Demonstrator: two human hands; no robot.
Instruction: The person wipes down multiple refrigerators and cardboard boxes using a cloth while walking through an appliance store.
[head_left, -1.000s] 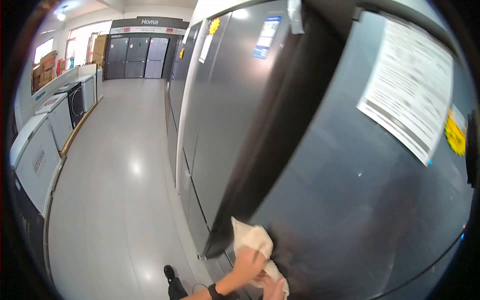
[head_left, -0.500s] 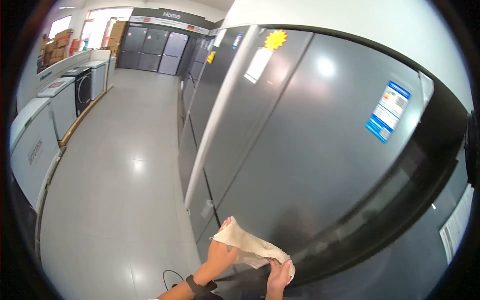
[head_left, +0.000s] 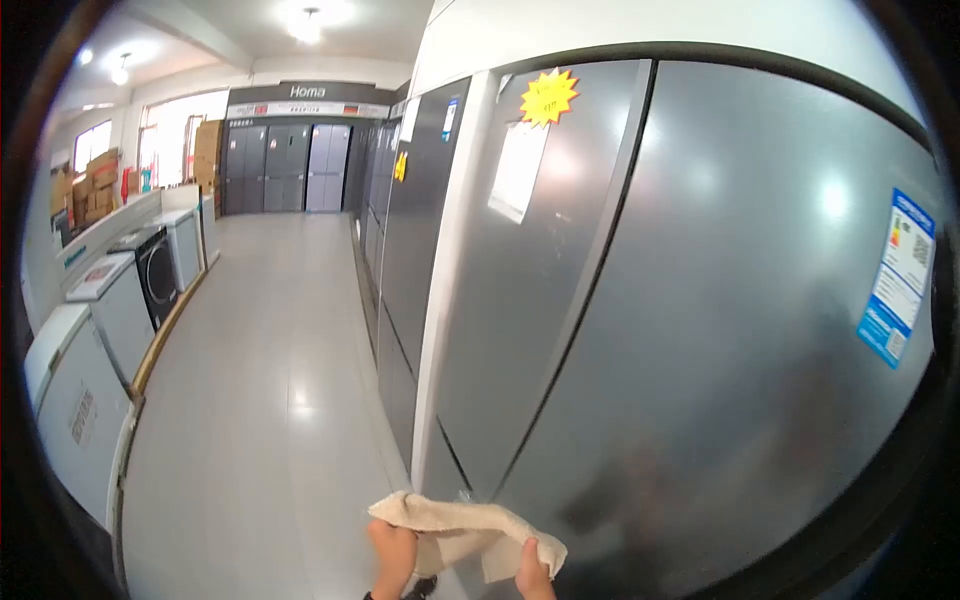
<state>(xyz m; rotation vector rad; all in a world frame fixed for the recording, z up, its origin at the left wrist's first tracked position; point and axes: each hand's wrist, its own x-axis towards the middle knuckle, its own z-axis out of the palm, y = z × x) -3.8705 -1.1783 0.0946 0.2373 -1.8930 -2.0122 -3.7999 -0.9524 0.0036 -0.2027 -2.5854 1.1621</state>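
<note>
A cream-coloured cloth (head_left: pixel 455 517) is stretched between my two hands at the bottom of the view. My left hand (head_left: pixel 393 556) grips its left end, and a dark band shows at that wrist. At the right end, my right hand (head_left: pixel 535 572) pinches the cloth with the thumb on top. Just beyond the cloth stands a large grey refrigerator (head_left: pixel 720 330) with smooth doors. The cloth's lower folds hang down between the hands. Whether it touches the refrigerator door I cannot tell.
A yellow starburst tag (head_left: pixel 548 97), a white label (head_left: pixel 518 172) and a blue-and-white energy label (head_left: pixel 898 278) are stuck on the refrigerator. A tiled aisle (head_left: pixel 270 400) runs along its left. White chest freezers (head_left: pixel 85 415) and a dark washing machine (head_left: pixel 158 270) line the far side.
The view has turned and levelled, showing more ceiling. Both hands, still holding the cloth, now appear lower and further left in view. The cloth lies more level between them.
</note>
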